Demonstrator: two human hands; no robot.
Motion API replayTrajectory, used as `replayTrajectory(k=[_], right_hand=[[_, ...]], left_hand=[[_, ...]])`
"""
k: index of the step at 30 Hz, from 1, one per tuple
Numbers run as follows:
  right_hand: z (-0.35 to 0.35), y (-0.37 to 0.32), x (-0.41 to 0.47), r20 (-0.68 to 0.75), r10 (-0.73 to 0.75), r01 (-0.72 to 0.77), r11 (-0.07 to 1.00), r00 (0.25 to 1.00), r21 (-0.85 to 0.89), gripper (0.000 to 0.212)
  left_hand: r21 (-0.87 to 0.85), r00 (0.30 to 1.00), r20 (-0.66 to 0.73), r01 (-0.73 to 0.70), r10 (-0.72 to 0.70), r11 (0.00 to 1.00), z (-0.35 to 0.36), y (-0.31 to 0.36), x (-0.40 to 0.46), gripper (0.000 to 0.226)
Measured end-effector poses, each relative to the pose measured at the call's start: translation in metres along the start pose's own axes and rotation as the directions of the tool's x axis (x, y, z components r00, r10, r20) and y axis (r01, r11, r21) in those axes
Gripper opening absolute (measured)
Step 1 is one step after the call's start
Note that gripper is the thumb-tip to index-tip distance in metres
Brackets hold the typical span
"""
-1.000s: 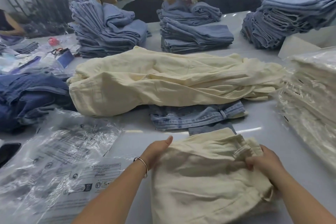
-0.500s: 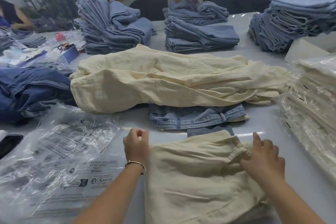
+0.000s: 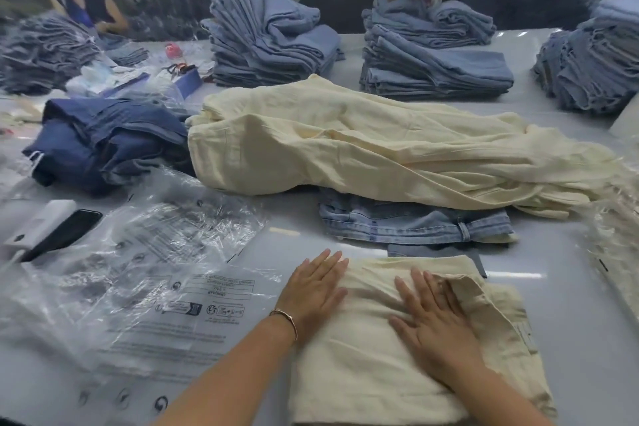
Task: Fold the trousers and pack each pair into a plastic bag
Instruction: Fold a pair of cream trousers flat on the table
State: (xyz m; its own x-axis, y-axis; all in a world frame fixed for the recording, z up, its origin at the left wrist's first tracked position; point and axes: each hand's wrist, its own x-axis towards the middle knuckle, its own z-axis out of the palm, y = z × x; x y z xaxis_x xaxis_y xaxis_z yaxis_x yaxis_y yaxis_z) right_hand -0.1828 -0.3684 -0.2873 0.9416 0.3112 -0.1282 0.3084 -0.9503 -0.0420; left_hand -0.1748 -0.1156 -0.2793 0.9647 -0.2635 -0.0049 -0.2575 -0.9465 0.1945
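A folded pair of cream trousers [image 3: 363, 367] lies on the grey table right in front of me. My left hand [image 3: 316, 290] lies flat with straight fingers on its left edge, partly on the table. My right hand [image 3: 432, 318] presses flat on the middle of the fold, beside the waistband at the right. A pile of clear printed plastic bags [image 3: 138, 287] lies to the left of the trousers. Behind them a heap of unfolded cream trousers [image 3: 380, 152] rests on a folded pair of light blue jeans [image 3: 411, 223].
Bagged cream trousers [image 3: 619, 252] are stacked at the right edge. Dark blue jeans [image 3: 103, 142] lie at the left, with a phone and a white device [image 3: 52, 228] nearer. Stacks of light jeans [image 3: 266, 41] line the far side, where two people work.
Both hands let go of the trousers' edges and now lie flat on the fold, the right hand moved in from the waistband. The view has shifted left.
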Motion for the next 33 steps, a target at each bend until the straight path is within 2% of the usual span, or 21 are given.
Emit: replayTrajectory(k=[2,4,6,8,10,11,13,14,15,17,18,20,22,24,26,29,31,33], right_hand=[[0.002,-0.001,0.0,-0.004,0.032,-0.031,0.999,0.999,0.011,0.069],[0.001,-0.008,-0.001,0.008,0.057,-0.057,0.998,0.998,0.023,0.068],[-0.005,-0.017,0.001,0.034,0.126,-0.127,0.991,0.991,0.034,0.067],[-0.014,-0.039,0.003,0.025,0.176,-0.178,0.979,0.984,0.105,0.066],[-0.022,-0.064,0.005,-0.051,0.125,-0.114,0.978,0.991,0.175,0.068],[-0.026,-0.076,0.007,-0.093,0.049,-0.031,0.981,0.994,0.191,0.07],[-0.034,-0.096,0.017,-0.172,-0.094,0.137,0.955,0.981,0.263,0.067],[-0.039,-0.104,0.025,-0.206,-0.1,0.167,0.923,0.974,0.345,0.062],[-0.044,-0.111,0.036,-0.216,-0.057,0.151,0.883,0.975,0.445,0.057],[-0.055,-0.118,0.061,-0.107,0.044,0.029,0.801,0.993,0.598,0.052],[-0.06,-0.121,0.074,-0.016,0.05,-0.031,0.796,0.999,0.605,0.051],[-0.066,-0.128,0.092,0.121,0.029,-0.084,0.872,0.992,0.481,0.042],[-0.067,-0.136,0.103,0.14,0.021,-0.067,0.94,0.99,0.335,0.031],[-0.067,-0.14,0.109,0.116,-0.008,-0.031,0.942,0.993,0.335,0.028],[-0.068,-0.142,0.11,0.065,-0.053,0.029,0.944,0.996,0.329,0.031],[-0.067,-0.143,0.11,0.011,-0.196,0.191,0.964,0.981,0.186,0.017],[-0.067,-0.148,0.111,0.112,-0.235,0.229,0.971,0.965,0.07,0.032],[-0.07,-0.158,0.112,0.205,-0.203,0.222,0.972,0.957,-0.073,0.039]], left_hand=[[-0.131,0.985,-0.125,0.105,-0.121,0.986,-0.008,-0.03,-0.034,0.052],[-0.156,0.929,-0.172,0.304,-0.329,0.94,-0.018,-0.071,-0.08,0.052],[-0.133,0.826,-0.126,0.535,-0.55,0.834,-0.027,-0.108,-0.122,0.059],[-0.151,0.687,-0.102,0.704,-0.719,0.694,-0.038,-0.133,-0.157,0.068],[-0.198,0.577,-0.086,0.789,-0.812,0.581,-0.044,-0.147,-0.181,0.071],[-0.203,0.554,-0.074,0.805,-0.829,0.557,-0.045,-0.15,-0.189,0.073],[-0.165,0.574,-0.075,0.799,-0.815,0.578,-0.041,-0.148,-0.196,0.073],[-0.134,0.606,-0.09,0.779,-0.79,0.612,-0.038,-0.142,-0.197,0.072],[-0.105,0.645,-0.108,0.749,-0.756,0.654,-0.036,-0.134,-0.195,0.071],[-0.112,0.732,-0.133,0.658,-0.668,0.744,-0.03,-0.113,-0.183,0.069],[-0.153,0.785,-0.123,0.589,-0.607,0.793,-0.026,-0.099,-0.175,0.066],[-0.307,0.891,-0.036,0.421,-0.453,0.853,-0.019,-0.066,-0.151,0.06],[-0.454,0.939,0.092,0.336,-0.332,0.825,-0.016,-0.035,-0.117,0.063],[-0.514,0.926,0.189,0.377,-0.327,0.77,-0.018,-0.014,-0.078,0.065],[-0.557,0.893,0.234,0.446,-0.383,0.701,-0.021,-0.009,-0.045,0.056],[-0.587,0.861,0.294,0.505,-0.415,0.633,-0.019,-0.015,-0.021,0.05],[-0.618,0.842,0.326,0.534,-0.431,0.576,-0.012,-0.018,-0.02,0.054],[-0.637,0.826,0.303,0.547,-0.476,0.544,-0.005,-0.014,-0.025,0.052]])
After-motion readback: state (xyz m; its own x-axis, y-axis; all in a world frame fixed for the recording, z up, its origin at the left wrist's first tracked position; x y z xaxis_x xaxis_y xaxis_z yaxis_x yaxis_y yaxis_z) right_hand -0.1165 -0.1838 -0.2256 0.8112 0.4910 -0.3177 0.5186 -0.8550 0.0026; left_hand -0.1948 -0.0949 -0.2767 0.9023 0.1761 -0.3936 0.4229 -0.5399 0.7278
